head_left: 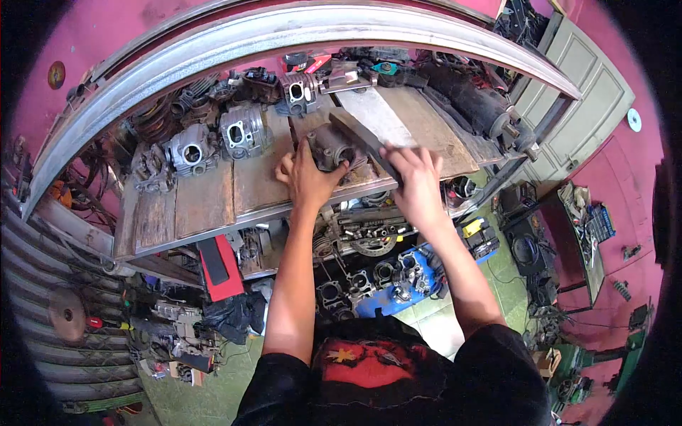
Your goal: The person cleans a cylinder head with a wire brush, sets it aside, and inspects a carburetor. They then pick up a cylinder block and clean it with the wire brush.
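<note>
My left hand (311, 179) is wrapped around a dark grey metal engine part (325, 144) with a round opening facing me, on the wooden shelf. My right hand (415, 174) grips the near end of a long, flat, dark bar (361, 136). The bar slants away to the upper left, and its far end overlaps the top right of the engine part in this view. Left of my left hand stand two silver cylinder heads, one (243, 132) nearer and one (192, 150) farther off. Another silver engine part (299, 94) stands behind.
A metal rail (312, 28) arches over the back of the wooden shelf (263, 188). At the shelf's right lies a long dark cylinder (465, 99). Below are a red box (222, 280), a brake disc (374, 246) and several engine parts on a blue surface (369, 307).
</note>
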`<state>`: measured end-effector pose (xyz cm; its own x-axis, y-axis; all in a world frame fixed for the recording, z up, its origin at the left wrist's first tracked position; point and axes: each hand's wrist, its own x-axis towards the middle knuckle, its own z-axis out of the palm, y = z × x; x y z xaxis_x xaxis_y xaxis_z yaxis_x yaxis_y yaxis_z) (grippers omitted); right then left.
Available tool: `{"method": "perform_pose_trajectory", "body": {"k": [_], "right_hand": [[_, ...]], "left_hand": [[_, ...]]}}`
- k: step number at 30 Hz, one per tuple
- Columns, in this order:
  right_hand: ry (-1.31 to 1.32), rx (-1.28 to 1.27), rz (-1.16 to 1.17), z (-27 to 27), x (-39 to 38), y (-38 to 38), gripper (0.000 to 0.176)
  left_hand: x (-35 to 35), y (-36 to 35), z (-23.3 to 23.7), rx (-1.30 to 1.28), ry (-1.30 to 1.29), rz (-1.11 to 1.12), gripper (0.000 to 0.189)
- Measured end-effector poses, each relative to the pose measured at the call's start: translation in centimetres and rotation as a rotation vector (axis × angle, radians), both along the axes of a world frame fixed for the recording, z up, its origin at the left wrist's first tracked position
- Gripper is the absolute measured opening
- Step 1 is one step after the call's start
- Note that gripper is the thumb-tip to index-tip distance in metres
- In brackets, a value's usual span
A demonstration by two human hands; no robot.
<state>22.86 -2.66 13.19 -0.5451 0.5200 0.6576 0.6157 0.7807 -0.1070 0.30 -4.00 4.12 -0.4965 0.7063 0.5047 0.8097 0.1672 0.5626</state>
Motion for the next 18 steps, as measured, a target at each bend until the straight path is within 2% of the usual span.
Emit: {"method": "perform_pose_trajectory", "body": {"k": [3,7,9,13,16,18], "right_hand": [[-0.051,-0.036,-0.06,-0.7,1.0,-2.1,0.058],[0.023,0.025,-0.014,0.6,-2.6,1.8,0.057],[-0.054,0.027,-0.028,1.0,-4.9,5.0,0.055],[-0.128,-0.043,-0.006,1.9,-6.3,5.8,0.056],[-0.045,-0.021,0.111,1.1,-3.3,3.4,0.058],[-0.068,-0.049,0.104,1.4,-1.2,1.0,0.062]], "left_hand": [[-0.1,0.0,-0.2,0.033,0.017,-0.003,0.11],[-0.3,0.5,-0.9,0.03,0.034,-0.016,0.109],[-0.5,0.7,-1.0,0.055,0.068,-0.015,0.109],[-0.1,0.1,0.1,0.009,0.007,-0.007,0.108],[0.0,-0.2,0.6,-0.016,-0.041,-0.018,0.11],[0.0,0.0,0.3,-0.024,-0.055,-0.024,0.11]]}}
